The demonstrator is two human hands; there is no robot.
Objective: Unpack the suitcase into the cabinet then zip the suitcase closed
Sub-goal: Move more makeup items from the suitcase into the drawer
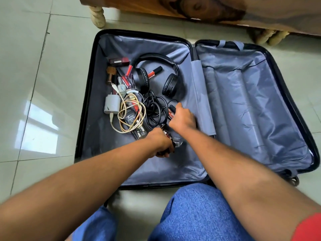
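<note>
Pale glossy tile floor (34,80), window glare on the left, wooden furniture with turned legs (173,7) along the far edge; can't tell if that's the cabinet.

Suitcase (97,54) lies fully open on the floor, both halves flat, grey lining. Right half looks bare, nothing but lining. All the contents sit in the left half.

Far left of the pile: maroon box (119,61), keys (111,71), red lip gloss tubes (128,70), small glass bottle (121,85). Nearer: white charger plug (112,104) with cream cable (132,115) looped over a black power adapter (137,128). Black cables (154,108) tangled just right of that. Headphones (156,73) far-centre.

Left hand (160,143) near the pile's near edge, fingers curled round a bundle of small items, something clear and crinkly plus dark/red bits; exact contents not readable. Right hand (182,117) just beyond it, fingers closed on a small red-and-black tube at the edge of the black cables.

Judgement: mid-unpack, most items still in the case.

Risks:
- black cables loop right beside the right hand's tube; lifting could snag a loop and drag the tangle, adapter included
- left hand already full; adding more could spill small tubes back into the case or onto tile
- glass bottle sits loose in the pile; a dragged cable could knock it
</note>
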